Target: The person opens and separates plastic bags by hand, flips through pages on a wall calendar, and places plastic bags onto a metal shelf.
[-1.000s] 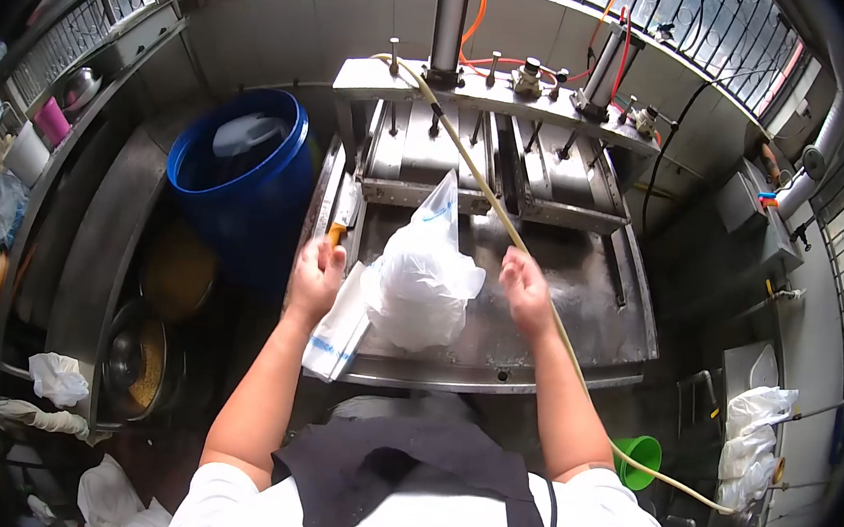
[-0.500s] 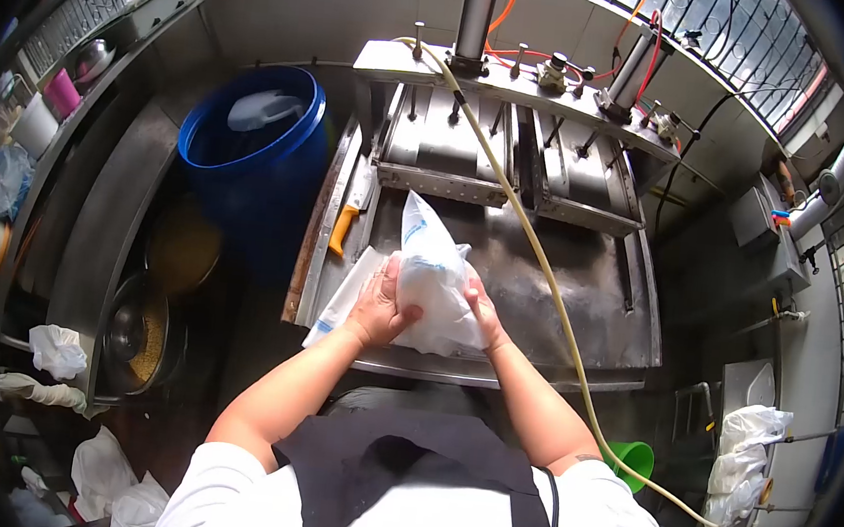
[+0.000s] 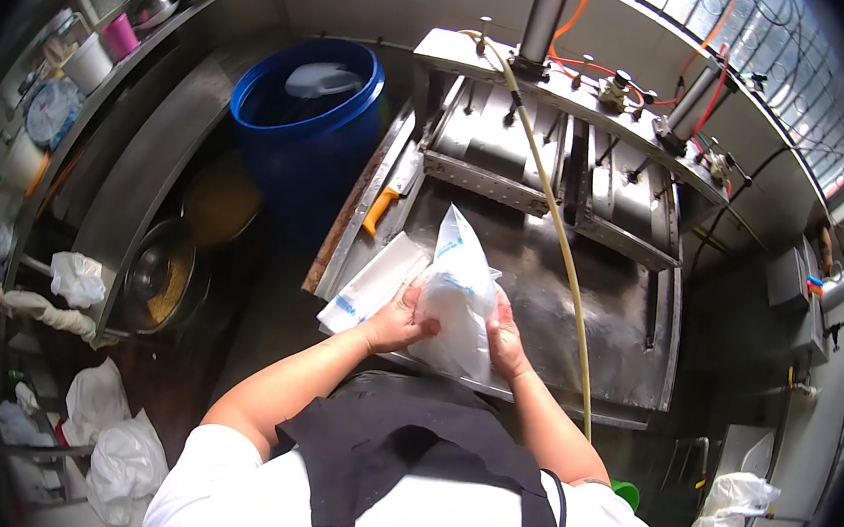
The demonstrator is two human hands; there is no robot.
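Firmly, my left hand (image 3: 399, 320) and right hand (image 3: 504, 333) clasped the white, blue-printed plastic bag (image 3: 459, 297) between them. It stood on the wet steel table (image 3: 588, 318).

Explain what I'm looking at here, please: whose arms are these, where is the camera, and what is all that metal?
The camera sits on a person's head and looks down, so the two bare arms are the person's own. Both hands press on a white plastic bag standing on a steel work table: the left hand on one side, the right hand on the other. Beside the left hand lies a flat stack of bags, and farther up the table's edge a knife with an orange handle. A pale hose runs across the table from the metal press-like machine at the back. To the left stands a blue barrel. The person wears a dark apron.
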